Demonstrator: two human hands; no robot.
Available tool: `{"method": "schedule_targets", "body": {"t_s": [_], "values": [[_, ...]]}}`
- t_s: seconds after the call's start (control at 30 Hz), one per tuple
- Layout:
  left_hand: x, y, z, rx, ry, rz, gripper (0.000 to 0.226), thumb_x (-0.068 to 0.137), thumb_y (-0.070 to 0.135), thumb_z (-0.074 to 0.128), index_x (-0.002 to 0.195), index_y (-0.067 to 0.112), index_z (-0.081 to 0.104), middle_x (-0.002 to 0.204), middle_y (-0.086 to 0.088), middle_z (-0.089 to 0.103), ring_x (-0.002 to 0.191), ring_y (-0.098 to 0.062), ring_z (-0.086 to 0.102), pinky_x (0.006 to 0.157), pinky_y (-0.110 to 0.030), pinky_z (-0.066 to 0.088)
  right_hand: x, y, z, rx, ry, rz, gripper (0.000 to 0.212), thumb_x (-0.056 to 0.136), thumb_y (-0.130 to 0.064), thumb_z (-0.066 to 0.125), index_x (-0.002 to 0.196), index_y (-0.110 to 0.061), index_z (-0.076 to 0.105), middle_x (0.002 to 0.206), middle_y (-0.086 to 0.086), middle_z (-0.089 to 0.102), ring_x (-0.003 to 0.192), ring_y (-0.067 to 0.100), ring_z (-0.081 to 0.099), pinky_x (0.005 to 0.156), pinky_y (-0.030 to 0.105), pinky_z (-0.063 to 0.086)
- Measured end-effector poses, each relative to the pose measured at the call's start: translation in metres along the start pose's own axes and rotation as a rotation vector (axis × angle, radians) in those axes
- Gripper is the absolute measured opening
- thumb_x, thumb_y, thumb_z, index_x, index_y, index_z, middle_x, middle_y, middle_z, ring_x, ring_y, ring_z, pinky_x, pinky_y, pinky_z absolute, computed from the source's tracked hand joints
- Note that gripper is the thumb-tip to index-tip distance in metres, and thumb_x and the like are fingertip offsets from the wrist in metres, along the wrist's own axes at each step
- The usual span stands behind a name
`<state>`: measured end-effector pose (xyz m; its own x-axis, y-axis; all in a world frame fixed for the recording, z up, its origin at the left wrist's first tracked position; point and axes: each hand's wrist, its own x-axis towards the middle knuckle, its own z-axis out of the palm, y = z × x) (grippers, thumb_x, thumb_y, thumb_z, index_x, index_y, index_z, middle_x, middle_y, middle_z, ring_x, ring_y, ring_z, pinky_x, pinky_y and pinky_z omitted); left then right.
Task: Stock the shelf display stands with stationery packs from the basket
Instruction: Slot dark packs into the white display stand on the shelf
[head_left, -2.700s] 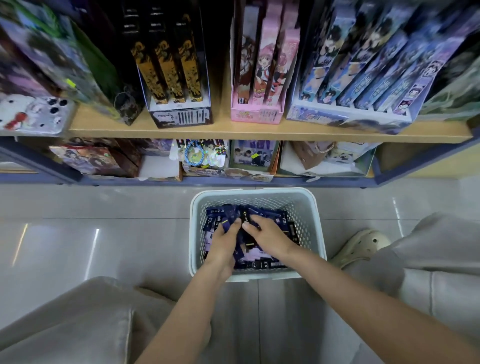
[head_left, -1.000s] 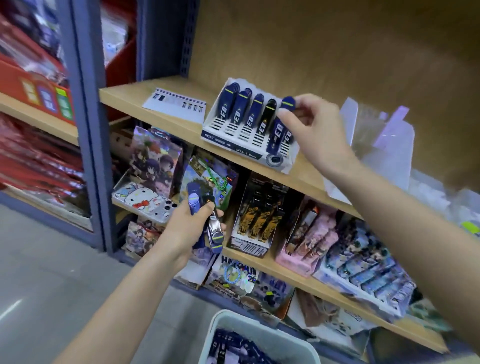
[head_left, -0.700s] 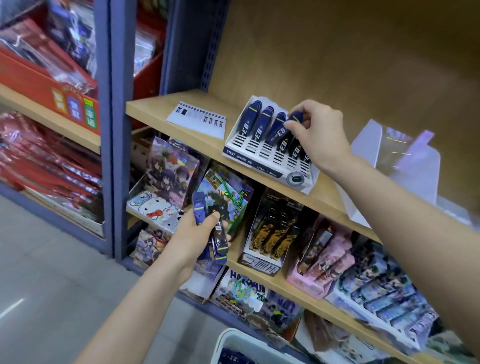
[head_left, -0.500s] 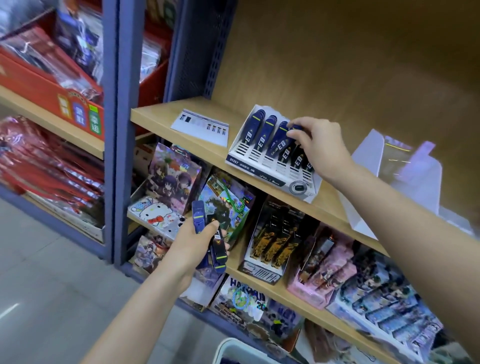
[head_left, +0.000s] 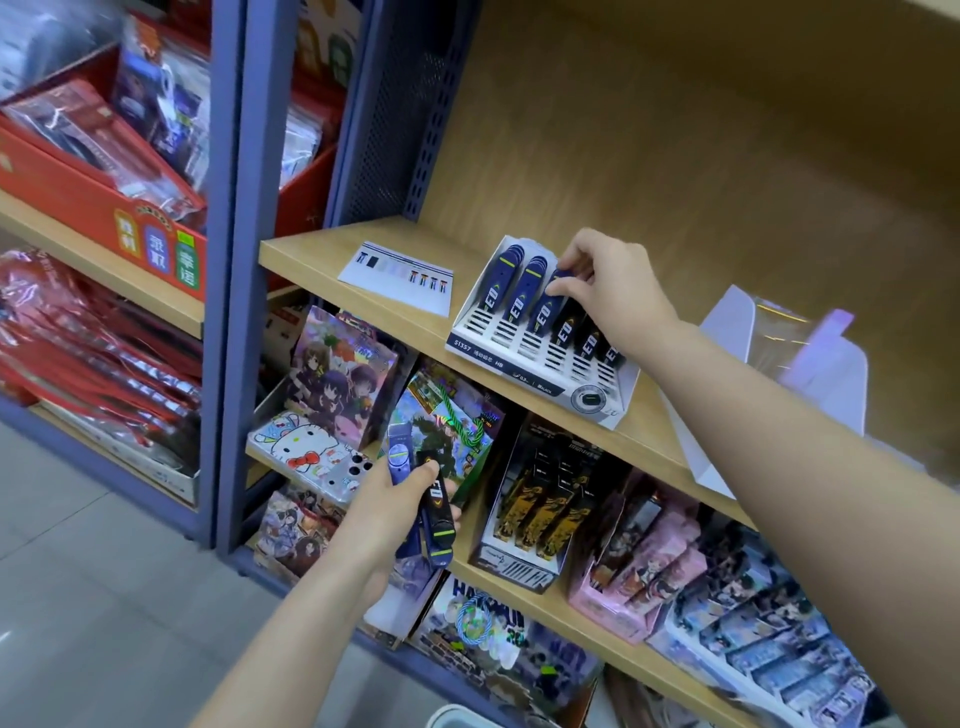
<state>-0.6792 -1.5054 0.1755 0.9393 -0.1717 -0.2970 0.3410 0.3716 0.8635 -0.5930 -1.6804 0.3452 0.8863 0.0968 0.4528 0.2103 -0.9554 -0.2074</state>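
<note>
Stationery packs (head_left: 541, 312) seem light, stiff, slick; my right hand (head_left: 618, 296) pinches one's top end mid-frame, my left hand (head_left: 387, 506) grips several below.

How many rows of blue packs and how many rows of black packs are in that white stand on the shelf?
Rows of long navy-blue stationery packs: 3
Rows of long black stationery packs: 3
Total: 6 rows in the white slotted cardboard display stand; the right hand pinches the third blue row.
</note>
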Motion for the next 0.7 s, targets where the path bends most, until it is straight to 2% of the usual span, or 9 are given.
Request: {"method": "schedule_targets", "body": {"t_s": [0.13,0.27,0.37,0.43,0.57,0.67,0.7], "values": [[-0.001,0.001,-0.002,0.001,-0.01,0.007,0.011,0.098,0.018,0.051,0.093,0.009,0.056,0.08,-0.009,0.07,0.052,-0.018,0.064,0.047,-0.027,0.053,-0.001,0.001,0.004,-0.021,0.016,0.023,0.013,0.083,-0.017,0.071,0.08,-0.019,0.058,0.083,-0.002,0.062,0.082,0.021,0.059,0.08,0.048,0.051],[-0.002,0.002,-0.004,0.011,-0.052,0.02,0.013,0.097,0.019,0.051,0.096,0.007,0.056,0.076,-0.007,0.07,0.048,-0.016,0.06,0.046,-0.025,0.05,-0.007,-0.003,0.004,-0.124,0.1,-0.07,0.007,0.093,-0.017,0.058,0.09,-0.011,0.061,0.096,-0.002,0.048,0.095,0.018,0.048,0.083,0.032,0.04],[-0.004,0.002,-0.003,0.041,-0.088,0.025,0.014,0.096,0.02,0.053,0.098,0.006,0.056,0.075,-0.007,0.071,0.048,-0.016,0.059,0.047,-0.025,0.05,-0.032,-0.013,0.011,-0.007,0.24,-0.119,0.009,0.096,-0.013,0.05,0.094,-0.01,0.057,0.093,-0.005,0.045,0.08,0.007,0.046,0.077,0.021,0.038],[-0.005,0.001,-0.002,0.07,-0.104,0.024,0.017,0.096,0.021,0.054,0.101,0.005,0.057,0.073,-0.005,0.071,0.048,-0.016,0.059,0.048,-0.025,0.051,-0.058,-0.02,0.019,0.129,0.238,-0.118,0.008,0.096,-0.013,0.049,0.092,-0.015,0.054,0.086,-0.009,0.047,0.073,-0.001,0.046,0.071,0.013,0.035],[-0.005,-0.002,0.001,0.095,-0.109,0.011,0.019,0.094,0.024,0.057,0.1,0.006,0.058,0.07,-0.006,0.07,0.044,-0.016,0.055,0.044,-0.024,0.048,-0.117,-0.025,0.046,0.247,-0.026,0.009,0.006,0.097,-0.019,0.049,0.095,-0.02,0.055,0.079,-0.016,0.05,0.071,-0.01,0.048,0.064,0.007,0.035],[-0.005,-0.005,0.003,0.16,-0.119,0.017,0.017,0.093,0.027,0.058,0.097,0.01,0.059,0.071,-0.006,0.07,0.046,-0.016,0.056,0.044,-0.024,0.047,-0.139,-0.024,0.066,0.366,-0.312,0.277,0.023,0.097,-0.033,0.049,0.107,-0.016,0.062,0.092,-0.007,0.058,0.076,0.0,0.053,0.07,0.012,0.038],[-0.005,-0.006,0.004,0.181,-0.126,0.017,0.017,0.093,0.027,0.058,0.097,0.011,0.059,0.071,-0.006,0.071,0.047,-0.017,0.056,0.045,-0.024,0.047,-0.142,-0.025,0.068,0.44,-0.393,0.367,0.028,0.096,-0.035,0.049,0.108,-0.015,0.064,0.089,-0.007,0.058,0.075,0.003,0.054,0.069,0.015,0.04]]}}
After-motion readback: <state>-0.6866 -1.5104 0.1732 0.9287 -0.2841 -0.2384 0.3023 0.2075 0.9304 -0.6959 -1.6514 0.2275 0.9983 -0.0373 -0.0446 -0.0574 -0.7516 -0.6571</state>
